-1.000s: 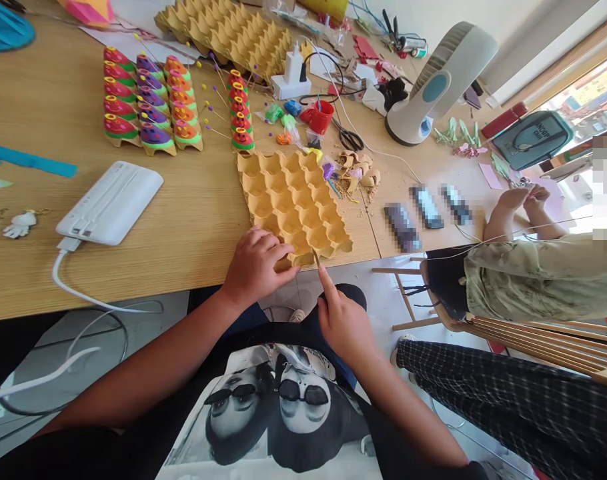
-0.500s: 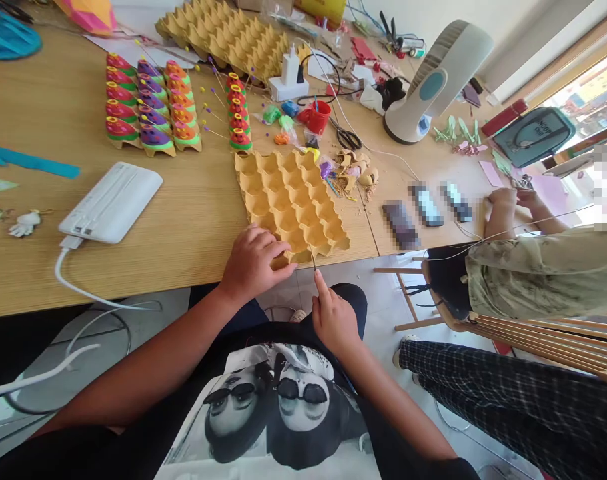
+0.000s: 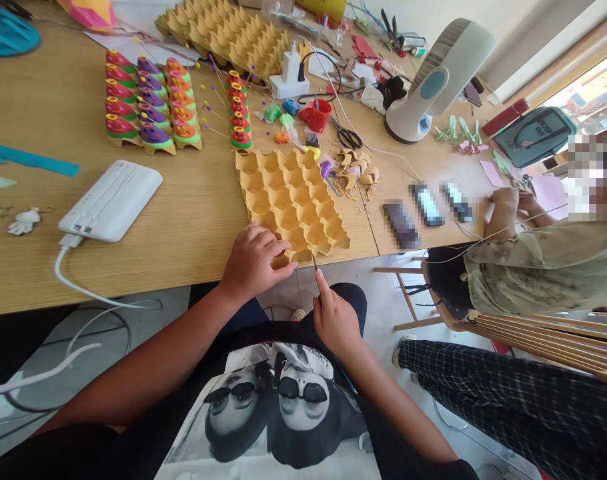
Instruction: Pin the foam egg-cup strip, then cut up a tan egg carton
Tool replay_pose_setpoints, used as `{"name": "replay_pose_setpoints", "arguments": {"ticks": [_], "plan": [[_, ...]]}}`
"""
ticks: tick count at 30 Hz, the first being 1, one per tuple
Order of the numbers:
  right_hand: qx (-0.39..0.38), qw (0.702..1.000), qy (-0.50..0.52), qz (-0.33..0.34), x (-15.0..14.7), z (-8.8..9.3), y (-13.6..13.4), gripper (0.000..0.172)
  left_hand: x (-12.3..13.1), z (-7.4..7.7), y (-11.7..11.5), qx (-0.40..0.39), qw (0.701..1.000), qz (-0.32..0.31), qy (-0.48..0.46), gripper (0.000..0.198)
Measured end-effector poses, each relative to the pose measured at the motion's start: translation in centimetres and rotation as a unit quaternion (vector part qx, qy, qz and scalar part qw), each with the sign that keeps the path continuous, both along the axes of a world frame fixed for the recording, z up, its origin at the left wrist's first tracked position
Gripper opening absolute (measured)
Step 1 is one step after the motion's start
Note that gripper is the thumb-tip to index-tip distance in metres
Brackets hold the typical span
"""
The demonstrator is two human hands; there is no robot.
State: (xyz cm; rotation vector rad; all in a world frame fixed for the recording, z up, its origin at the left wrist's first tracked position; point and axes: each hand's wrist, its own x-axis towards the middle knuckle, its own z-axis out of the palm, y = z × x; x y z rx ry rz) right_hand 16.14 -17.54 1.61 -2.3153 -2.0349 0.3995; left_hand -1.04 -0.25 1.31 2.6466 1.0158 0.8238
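Back came the right hand (image 3: pixel 337 320), a touch nearer the body than a second ago, closed round a slim blade (image 3: pixel 315 262) whose length pointed forward at the egg tray's near edge! The egg tray (image 3: pixel 303 207) lay ahead on the table (image 3: pixel 193 247) (left hand (image 3: pixel 252 263) spread over its near-left corner).

Left hand (image 3: pixel 253 265) rested on egg tray (image 3: pixel 294 201), right hand (image 3: pixel 338 321) held thin blade (image 3: pixel 315 263) at near edge, fan (image 3: pixel 442 81) stood far right.
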Motion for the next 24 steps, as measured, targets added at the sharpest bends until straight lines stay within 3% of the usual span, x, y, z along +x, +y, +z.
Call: {"name": "replay_pose_setpoints", "arguments": {"ticks": [13, 24], "plan": [[-0.032, 0.999, 0.009, -0.005, -0.1, 1.0, -0.3, 0.064, 0.0, 0.0, 0.0, 0.011, 1.000, 0.000, -0.006, 0.029], [-0.083, 0.996, 0.011, -0.018, -0.2, 3.6, -0.5, 0.068, 0.0, 0.0, -0.1, 0.000, 1.000, 0.001, -0.003, 0.029]]}}
